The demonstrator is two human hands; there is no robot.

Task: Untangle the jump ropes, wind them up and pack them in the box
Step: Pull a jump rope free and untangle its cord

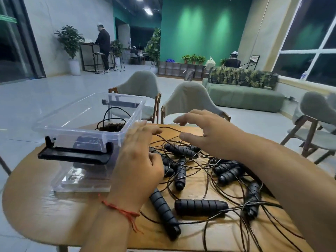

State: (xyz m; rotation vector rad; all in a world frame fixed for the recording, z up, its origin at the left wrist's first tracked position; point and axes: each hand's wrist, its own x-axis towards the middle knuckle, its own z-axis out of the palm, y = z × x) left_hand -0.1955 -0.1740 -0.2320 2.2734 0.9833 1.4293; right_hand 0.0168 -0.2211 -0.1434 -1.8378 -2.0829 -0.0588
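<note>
A tangle of jump ropes (pixel 200 171) with black ribbed handles and thin dark cords covers the right half of the wooden table (pixel 45 211). A clear plastic box (pixel 85 124) with black latches stands at the left, one wound rope (pixel 111 126) lying inside it. My left hand (pixel 140 160), with a red string at the wrist, hovers beside the box's right wall, fingers extended over a cord. My right hand (pixel 203 131) floats above the far part of the tangle with fingers spread and holds nothing.
Two grey chairs (pixel 187 104) stand just beyond the table, another chair (pixel 316 124) at the right. A green sofa (pixel 243 95) sits further back. People stand and sit far off in the room.
</note>
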